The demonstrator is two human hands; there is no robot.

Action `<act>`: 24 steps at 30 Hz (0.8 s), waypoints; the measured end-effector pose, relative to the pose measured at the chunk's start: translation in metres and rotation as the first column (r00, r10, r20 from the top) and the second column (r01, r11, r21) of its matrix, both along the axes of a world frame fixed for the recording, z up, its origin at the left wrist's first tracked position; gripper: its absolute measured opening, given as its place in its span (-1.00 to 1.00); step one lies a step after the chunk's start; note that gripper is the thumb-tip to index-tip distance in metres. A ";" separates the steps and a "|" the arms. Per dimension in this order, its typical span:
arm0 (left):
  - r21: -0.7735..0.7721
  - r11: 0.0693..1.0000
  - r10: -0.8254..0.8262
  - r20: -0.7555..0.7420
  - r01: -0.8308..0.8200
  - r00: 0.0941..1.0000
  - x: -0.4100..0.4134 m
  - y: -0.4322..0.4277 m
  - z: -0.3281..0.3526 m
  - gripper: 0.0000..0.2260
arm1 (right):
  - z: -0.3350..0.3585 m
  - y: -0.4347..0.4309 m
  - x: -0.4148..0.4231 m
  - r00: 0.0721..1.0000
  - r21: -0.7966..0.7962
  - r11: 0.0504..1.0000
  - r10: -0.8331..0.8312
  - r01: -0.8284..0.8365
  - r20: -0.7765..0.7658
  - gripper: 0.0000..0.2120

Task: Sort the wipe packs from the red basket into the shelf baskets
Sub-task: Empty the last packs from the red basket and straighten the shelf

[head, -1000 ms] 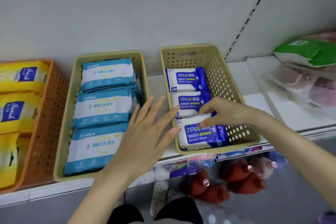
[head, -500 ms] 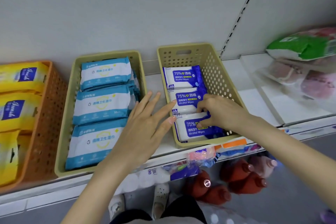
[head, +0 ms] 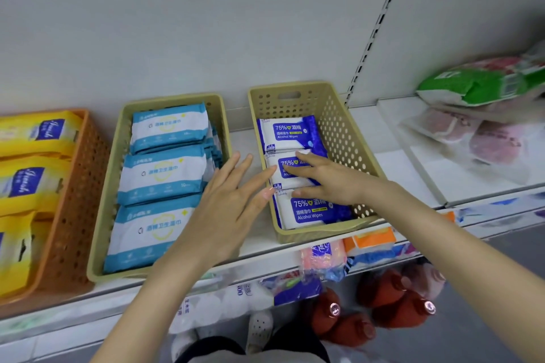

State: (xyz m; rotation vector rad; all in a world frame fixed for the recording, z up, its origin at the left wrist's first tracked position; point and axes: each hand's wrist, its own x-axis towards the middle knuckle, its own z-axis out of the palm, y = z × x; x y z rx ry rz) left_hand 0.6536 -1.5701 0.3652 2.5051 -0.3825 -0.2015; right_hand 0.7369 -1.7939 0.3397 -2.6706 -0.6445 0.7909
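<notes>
Both hands reach into the shelf: the right hand (head: 330,178) lies flat on blue packs (head: 309,211) in a beige basket (head: 342,132), the left hand (head: 227,209) spread beside it.

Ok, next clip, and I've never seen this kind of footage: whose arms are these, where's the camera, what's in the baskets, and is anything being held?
No robot here: a person wears one camera on the head, and it looks down at their own two bare hands. In front is a shelf. The orange basket holds yellow packs, the middle basket holds light-blue wipe packs, and the right basket holds three alcohol wipe packs in a row. The right hand lies with straight fingers on the middle alcohol pack. The left hand is spread open beside that basket's left wall. Neither grips anything.
</notes>
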 end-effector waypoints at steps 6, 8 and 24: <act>-0.004 1.000 0.005 0.007 -0.005 1.000 0.001 0.000 -0.003 -0.43 | -0.002 -0.002 0.000 1.000 0.024 1.000 -0.005 0.005 -0.016 -0.33; -0.003 1.000 0.006 0.001 -0.006 1.000 0.001 -0.001 -0.002 -0.42 | -0.002 -0.002 -0.001 1.000 0.034 0.999 -0.024 0.025 -0.018 -0.35; -0.343 0.798 0.575 0.186 -0.496 0.796 -0.062 0.140 0.035 -0.58 | 0.072 0.121 -0.020 0.979 0.532 0.844 -0.049 -0.065 0.198 -0.34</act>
